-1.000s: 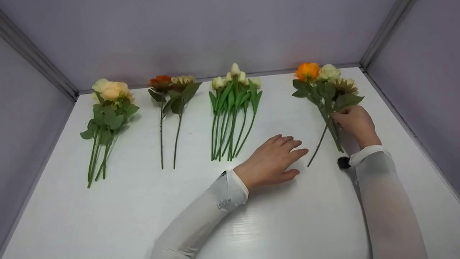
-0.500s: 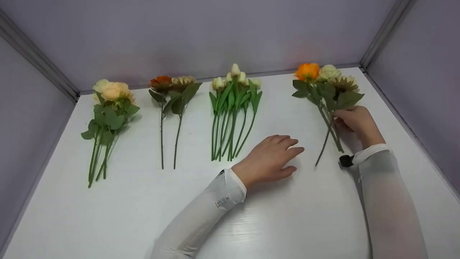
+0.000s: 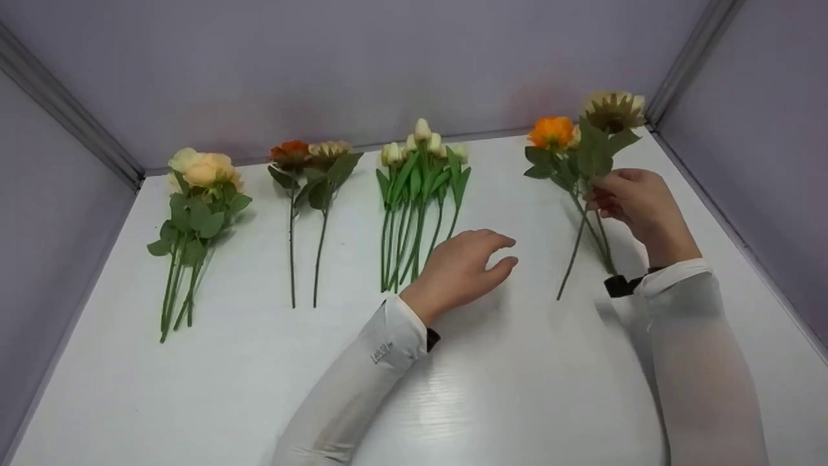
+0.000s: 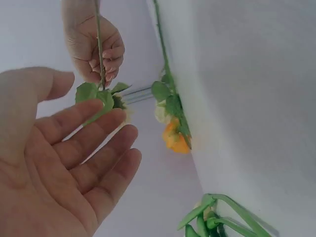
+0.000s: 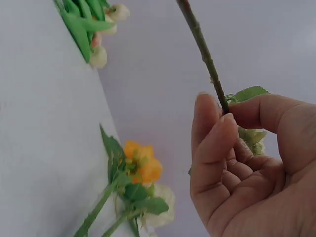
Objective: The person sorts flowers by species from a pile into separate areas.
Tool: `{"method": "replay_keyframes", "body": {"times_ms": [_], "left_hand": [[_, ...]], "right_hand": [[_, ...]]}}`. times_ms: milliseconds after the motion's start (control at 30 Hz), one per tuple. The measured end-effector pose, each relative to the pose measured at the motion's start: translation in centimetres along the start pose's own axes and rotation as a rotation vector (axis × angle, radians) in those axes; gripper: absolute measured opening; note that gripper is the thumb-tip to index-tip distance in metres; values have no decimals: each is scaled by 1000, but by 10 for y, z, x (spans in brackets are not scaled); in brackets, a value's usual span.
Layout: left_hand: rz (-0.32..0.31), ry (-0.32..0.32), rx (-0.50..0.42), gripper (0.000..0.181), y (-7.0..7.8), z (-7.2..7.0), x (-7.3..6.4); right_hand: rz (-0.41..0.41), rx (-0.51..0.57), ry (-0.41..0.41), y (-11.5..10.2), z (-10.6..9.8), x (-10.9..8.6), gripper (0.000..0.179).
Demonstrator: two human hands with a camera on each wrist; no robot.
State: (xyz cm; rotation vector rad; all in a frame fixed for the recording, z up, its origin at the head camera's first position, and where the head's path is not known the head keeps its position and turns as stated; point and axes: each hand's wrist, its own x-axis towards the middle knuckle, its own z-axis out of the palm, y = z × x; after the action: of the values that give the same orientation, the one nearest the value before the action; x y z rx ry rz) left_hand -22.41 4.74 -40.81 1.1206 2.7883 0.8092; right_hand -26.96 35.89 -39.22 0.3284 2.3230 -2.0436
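Note:
My right hand (image 3: 640, 200) pinches the dark stem (image 5: 205, 54) of a pale sunflower (image 3: 614, 113) between thumb and fingers. Its bloom is raised above the table at the far right, and the lower stem slants down to the left. Under it lie an orange flower (image 3: 551, 133) and a whitish flower (image 5: 160, 205), largely covered in the head view. My left hand (image 3: 459, 268) hovers just in front of the white tulips (image 3: 422, 129), holding nothing. In the left wrist view its palm shows, with fingers loosely extended and thumb apart.
On the white table (image 3: 485, 388) lie a red-orange flower (image 3: 289, 153) and a second pale sunflower (image 3: 330, 150), side by side. A bunch of peach roses (image 3: 204, 169) is at the far left. Grey panels (image 3: 362, 65) enclose the back and sides.
My right hand has lifted the sunflower up off the two flowers beside it. My left hand has drawn back leftward toward the tulips, its fingers a little more bent.

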Motion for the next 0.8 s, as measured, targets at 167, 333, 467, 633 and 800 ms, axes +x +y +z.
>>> {"method": "replay_keyframes", "body": {"times_ms": [167, 333, 467, 633, 800], "left_hand": [[-134, 3, -344, 35, -4, -17, -5], [-209, -36, -658, 31, -11, -26, -6], [-220, -68, -865, 29, -15, -27, -5], [-235, -44, -908, 16, -17, -26, -5], [-256, -7, -905, 13, -18, -23, -5]], "right_hand": [[-166, 80, -12, -27, 43, -14, 36], [-324, 93, -60, -44, 83, -27, 34], [-364, 52, -76, -46, 102, -34, 32], [-356, -3, -71, -42, 112, -35, 32], [-341, -16, -83, -38, 120, -34, 32]]}}
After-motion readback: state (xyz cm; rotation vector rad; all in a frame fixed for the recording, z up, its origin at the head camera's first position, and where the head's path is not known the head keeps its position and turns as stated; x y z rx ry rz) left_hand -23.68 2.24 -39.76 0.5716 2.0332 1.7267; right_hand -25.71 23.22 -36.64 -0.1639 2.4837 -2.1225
